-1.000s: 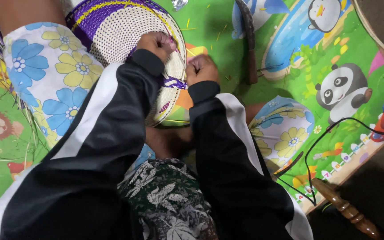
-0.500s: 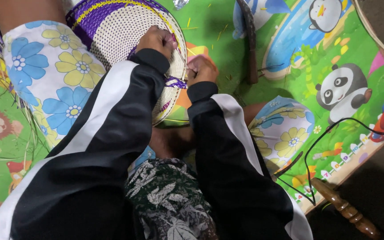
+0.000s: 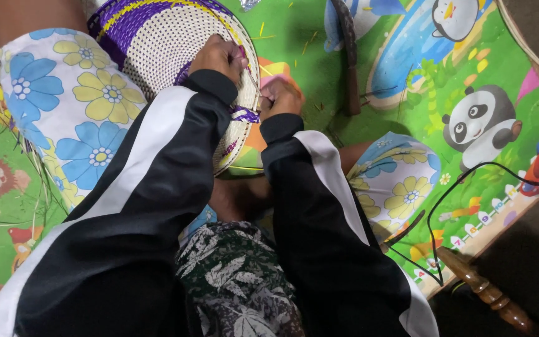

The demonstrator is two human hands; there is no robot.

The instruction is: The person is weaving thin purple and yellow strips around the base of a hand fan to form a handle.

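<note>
Person seated on a cartoon play mat, legs in floral fabric. Woven basket — round, cream weave with purple and yellow bands at the rim — lies at 12 o'clock from the lap, leaning against the left knee. Left hand rests on the basket's near edge, its grip curled shut on the rim weave. Right hand sits at 3 o'clock from the left, just beside the rim, its grip pinched together on a thin strand that runs up toward the left hand. Purple stitching shows on the rim between the two wrists. Dark-handled tool lies on the mat at 2 o'clock from the right hand — apart from it. Black cable loops at 4 o'clock, near a turned wooden leg.
</note>
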